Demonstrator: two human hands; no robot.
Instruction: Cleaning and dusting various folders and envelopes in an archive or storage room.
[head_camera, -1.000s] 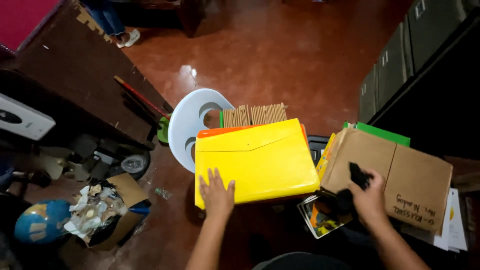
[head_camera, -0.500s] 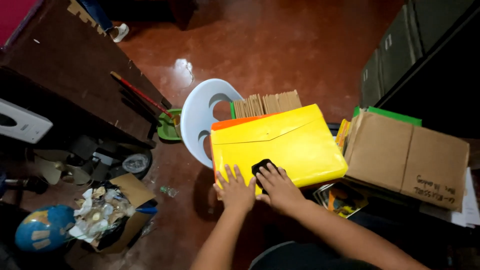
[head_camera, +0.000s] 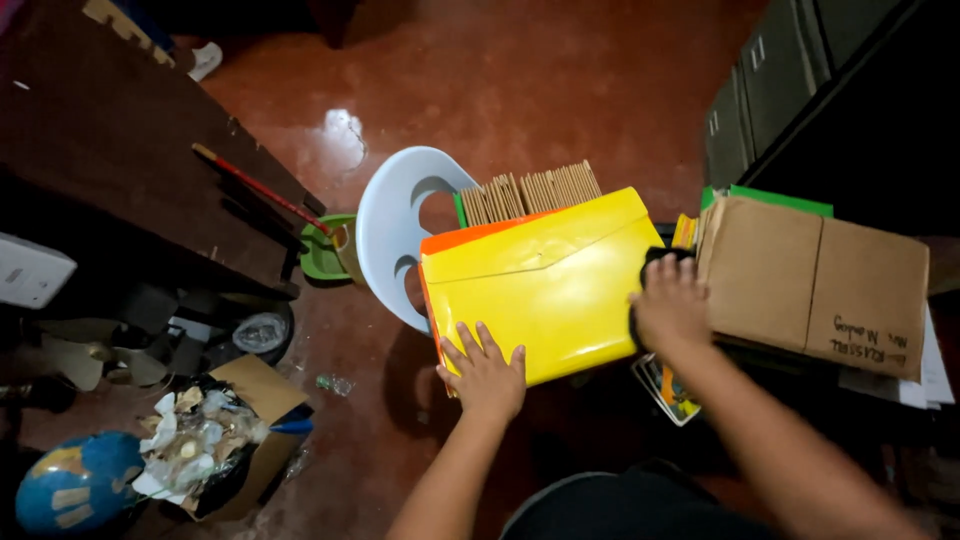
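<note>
**Two hands on a yellow folder**

Nearest the camera, the left hand (head_camera: 486, 372) lies flat with its fingers spread on the lower left corner of a yellow envelope folder (head_camera: 545, 288), palm down on the plastic. The right hand (head_camera: 672, 308) sits at the folder's right edge, fingers curled over a dark cloth (head_camera: 655, 262) that shows black above the knuckles and beside the palm; how tightly it grips cannot be told. The folder lies tilted on a stack, its flap pointing down the middle, with an orange folder (head_camera: 462, 238) showing as a thin strip along its top and left edges.

Just to the right, touching the right hand's fingers, rests a brown cardboard box (head_camera: 815, 282), with a green sheet (head_camera: 770, 198) peeking out behind it. Below the right wrist a colourful booklet (head_camera: 672, 390) shows partly.

Behind the yellow folder stands a row of brown paper envelopes (head_camera: 530, 190), upright and packed close, and beside them the white plastic chair back (head_camera: 392, 230). To the left lie an open carton of crumpled rubbish (head_camera: 215, 440), a globe (head_camera: 75, 485) and a green dustpan (head_camera: 322, 255) with a red-handled broom (head_camera: 255, 187). Farthest off is the red polished floor (head_camera: 540, 90)
</note>
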